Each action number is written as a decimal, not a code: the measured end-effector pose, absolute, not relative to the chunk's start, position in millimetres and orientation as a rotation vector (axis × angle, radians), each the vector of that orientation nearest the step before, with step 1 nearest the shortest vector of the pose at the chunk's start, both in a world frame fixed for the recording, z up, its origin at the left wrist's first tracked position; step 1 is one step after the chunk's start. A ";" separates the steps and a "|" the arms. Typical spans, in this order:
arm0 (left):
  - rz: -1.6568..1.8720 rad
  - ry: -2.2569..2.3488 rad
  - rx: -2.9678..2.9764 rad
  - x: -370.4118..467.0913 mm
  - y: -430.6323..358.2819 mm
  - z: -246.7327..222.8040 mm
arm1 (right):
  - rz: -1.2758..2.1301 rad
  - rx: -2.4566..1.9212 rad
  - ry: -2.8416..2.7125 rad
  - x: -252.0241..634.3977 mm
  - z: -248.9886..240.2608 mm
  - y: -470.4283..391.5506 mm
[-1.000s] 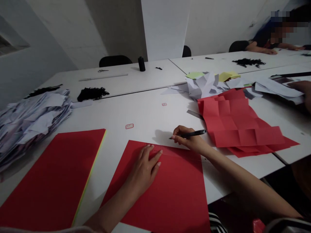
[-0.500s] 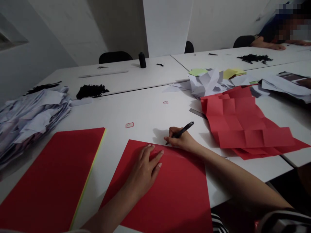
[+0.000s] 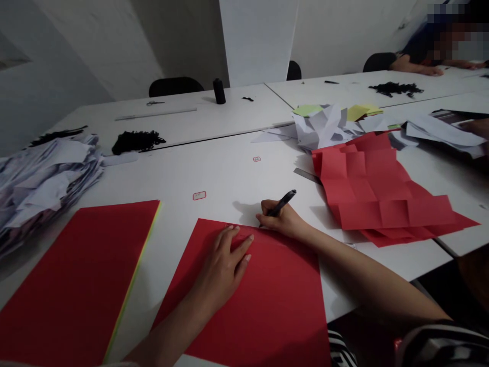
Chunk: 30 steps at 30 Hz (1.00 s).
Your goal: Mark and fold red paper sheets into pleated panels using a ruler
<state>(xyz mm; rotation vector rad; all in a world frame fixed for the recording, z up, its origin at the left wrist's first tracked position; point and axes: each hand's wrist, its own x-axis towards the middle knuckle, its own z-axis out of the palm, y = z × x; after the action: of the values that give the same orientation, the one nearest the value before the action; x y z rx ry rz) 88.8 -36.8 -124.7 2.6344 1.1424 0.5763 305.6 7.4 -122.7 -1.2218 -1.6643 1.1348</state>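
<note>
Our black pen (image 3: 286,199) points down at the far edge of the red paper sheet (image 3: 271,306), just right of our left fingertips (image 3: 249,238).
The sheet lies before us, its long axis apparently running near to far; our left hand (image 3: 221,270) rests flat on it, fingers loosely spread and grasping nothing, beside what looks like a clear strip (image 3: 273,238) along the far edge. Our right hand (image 3: 284,220), nearer that edge, pinches the pen, whose shaft slants up toward the far right.
</note>
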 end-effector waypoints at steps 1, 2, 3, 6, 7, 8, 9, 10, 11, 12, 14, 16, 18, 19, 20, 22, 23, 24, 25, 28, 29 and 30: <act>0.573 1.140 2.639 88.6 -36.6 -125.1 | 1.135 -1.227 -1.666 305.5 -122.6 7.3; 0.568 1.138 2.641 88.5 -36.3 -125.4 | 1.136 -1.232 -1.669 305.5 -122.4 7.1; 0.564 1.136 2.642 88.4 -36.2 -125.6 | 1.136 -1.233 -1.673 305.5 -122.2 7.0; 0.563 1.127 2.632 88.4 -36.1 -126.1 | 1.138 -1.222 -1.688 305.6 -121.4 6.7; 0.565 1.125 2.629 88.5 -36.1 -126.3 | 1.136 -1.222 -1.690 305.6 -121.1 6.5; 0.567 1.125 2.628 88.5 -36.2 -126.5 | 1.132 -1.225 -1.691 305.5 -120.8 6.3; 0.562 1.128 2.629 88.6 -36.3 -126.7 | 1.129 -1.229 -1.693 305.4 -120.5 6.1; 0.555 1.131 2.630 88.6 -36.4 -126.9 | 1.126 -1.234 -1.695 305.3 -120.3 5.9; 0.550 1.135 2.633 88.7 -36.4 -127.1 | 1.124 -1.237 -1.698 305.1 -120.1 5.7; 0.546 1.136 2.635 88.9 -36.5 -127.0 | 1.122 -1.238 -1.702 305.0 -120.1 5.6; 0.545 1.135 2.639 89.2 -36.5 -126.6 | 1.115 -1.238 -1.707 304.9 -120.2 5.6; 0.546 1.134 2.642 89.4 -36.6 -125.9 | 1.107 -1.240 -1.711 304.8 -120.5 6.0; 0.543 1.137 2.643 89.4 -36.7 -125.3 | 1.096 -1.242 -1.710 304.8 -120.8 6.5; 0.545 1.140 2.643 89.4 -36.8 -125.1 | 1.091 -1.240 -1.709 304.8 -120.9 6.7; 0.547 1.142 2.643 89.3 -36.7 -125.1 | 1.087 -1.236 -1.707 304.9 -120.9 6.9; 0.563 1.140 2.642 89.2 -36.6 -125.3 | 1.083 -1.229 -1.703 304.8 -120.8 6.8; 0.573 1.139 2.643 89.1 -36.6 -125.4 | 1.084 -1.227 -1.702 304.7 -120.9 6.5; 0.579 1.137 2.644 89.1 -36.5 -125.5 | 1.084 -1.225 -1.702 304.6 -121.1 6.2; 0.582 1.136 2.645 89.0 -36.4 -125.6 | 1.084 -1.225 -1.703 304.3 -121.5 5.9; 0.572 1.133 2.647 88.9 -36.2 -125.6 | 1.093 -1.220 -1.684 304.1 -123.3 6.5; 0.572 1.130 2.651 88.8 -36.2 -125.7 | 1.106 -1.212 -1.659 304.5 -123.6 7.5; 0.572 1.127 2.657 88.6 -36.1 -125.9 | 1.120 -1.200 -1.619 305.6 -123.4 9.0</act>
<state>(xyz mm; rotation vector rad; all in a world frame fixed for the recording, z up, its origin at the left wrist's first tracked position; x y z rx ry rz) 88.6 -36.1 -125.9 2.6571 1.1267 0.5719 305.6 9.0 -123.4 -1.2003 -1.6191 1.1196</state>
